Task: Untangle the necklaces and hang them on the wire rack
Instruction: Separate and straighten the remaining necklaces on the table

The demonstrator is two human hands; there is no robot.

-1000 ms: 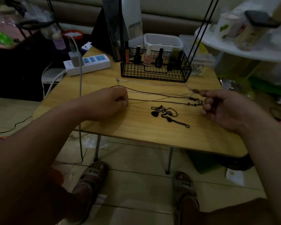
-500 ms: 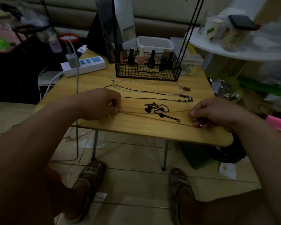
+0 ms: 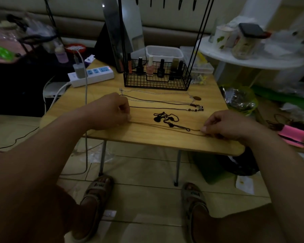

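Observation:
A thin brown cord necklace [image 3: 165, 126] lies stretched across the front of the wooden table [image 3: 147, 142]. My left hand [image 3: 111, 111] pinches its left end; my right hand [image 3: 225, 124] pinches its right end near the table's front right. A black cord necklace [image 3: 167, 119] lies bunched between them. Behind it, a dark beaded cord necklace [image 3: 165, 105] and a silver chain necklace [image 3: 156, 93] lie straight. The black wire rack [image 3: 156, 81] stands at the back, its uprights rising to hooks at the top edge.
Nail polish bottles fill the wire rack's basket. A white power strip [image 3: 91, 75] with a cable sits at the back left. A white round shelf [image 3: 249, 58] with jars stands right. A pink object [image 3: 293, 135] lies beyond the table's right edge. My sandalled feet rest below.
My right hand moved from the beaded necklace's end down to the table's front right edge. A brown cord now lies stretched between both hands. My left hand stayed nearly in place.

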